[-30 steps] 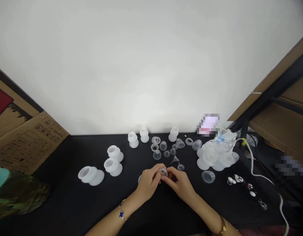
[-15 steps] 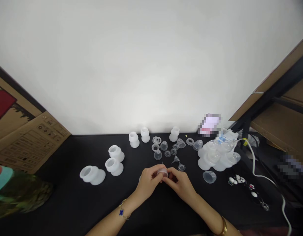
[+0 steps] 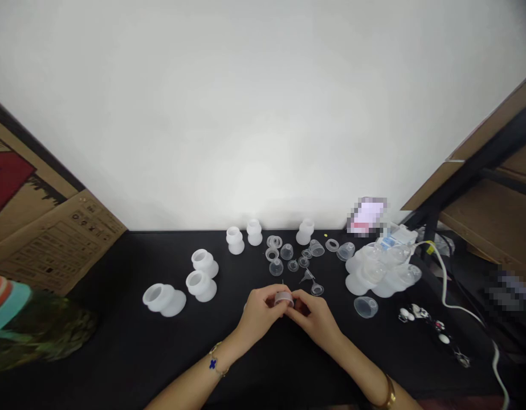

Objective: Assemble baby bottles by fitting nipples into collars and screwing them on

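My left hand (image 3: pixel 257 314) and my right hand (image 3: pixel 315 319) meet over the black table (image 3: pixel 117 353), both pinched on one small clear plastic cap (image 3: pixel 284 298) held between their fingertips. Just beyond them lie several small clear cups and rings (image 3: pixel 288 255) and a tiny funnel-like piece (image 3: pixel 308 276). White silicone flanged pieces lie to the left: one on its side (image 3: pixel 163 299), two others (image 3: pixel 202 275) behind it. Three smaller white ones (image 3: pixel 254 233) stand near the wall.
A pile of clear domed parts (image 3: pixel 382 267) sits at the right, with a single clear cup (image 3: pixel 366 307) in front. A white cable (image 3: pixel 459 307) and small black-and-white bits (image 3: pixel 429 327) lie at far right. Cardboard boxes (image 3: pixel 44 239) lean at left; a wooden frame (image 3: pixel 485 171) at right.
Both hands stay together on the small cap, with only slight finger shifts. The view has tipped a little, so everything sits marginally higher and to the right.
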`<action>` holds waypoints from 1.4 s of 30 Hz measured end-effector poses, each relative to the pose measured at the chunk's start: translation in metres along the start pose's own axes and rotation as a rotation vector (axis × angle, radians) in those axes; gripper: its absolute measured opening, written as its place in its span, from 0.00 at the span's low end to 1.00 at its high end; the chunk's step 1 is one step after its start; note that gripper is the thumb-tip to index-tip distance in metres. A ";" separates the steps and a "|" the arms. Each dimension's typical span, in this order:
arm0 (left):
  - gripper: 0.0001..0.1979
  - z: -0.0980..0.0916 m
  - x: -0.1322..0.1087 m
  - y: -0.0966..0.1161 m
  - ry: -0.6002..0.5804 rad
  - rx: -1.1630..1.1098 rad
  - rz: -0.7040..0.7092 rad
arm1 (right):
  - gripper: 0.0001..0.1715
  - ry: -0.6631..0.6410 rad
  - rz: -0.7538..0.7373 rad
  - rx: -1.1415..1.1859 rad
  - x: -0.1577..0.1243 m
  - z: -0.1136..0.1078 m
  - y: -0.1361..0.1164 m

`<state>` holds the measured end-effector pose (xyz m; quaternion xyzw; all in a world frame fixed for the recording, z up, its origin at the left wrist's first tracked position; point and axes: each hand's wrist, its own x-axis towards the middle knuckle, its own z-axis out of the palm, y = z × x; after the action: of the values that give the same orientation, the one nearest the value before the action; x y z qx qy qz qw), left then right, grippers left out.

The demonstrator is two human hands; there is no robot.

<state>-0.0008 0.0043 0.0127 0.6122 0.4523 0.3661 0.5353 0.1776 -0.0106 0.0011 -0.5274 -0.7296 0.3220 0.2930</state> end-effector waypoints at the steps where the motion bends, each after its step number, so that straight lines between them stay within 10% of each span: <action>1: 0.08 0.000 0.000 0.000 0.003 -0.016 -0.005 | 0.15 0.002 0.005 0.002 0.000 0.000 0.000; 42: 0.13 0.003 -0.001 -0.009 -0.025 0.003 0.029 | 0.17 0.010 0.034 0.039 0.001 -0.003 -0.001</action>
<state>0.0005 0.0028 0.0032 0.6240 0.4370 0.3656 0.5347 0.1791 -0.0094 0.0033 -0.5355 -0.7125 0.3386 0.3015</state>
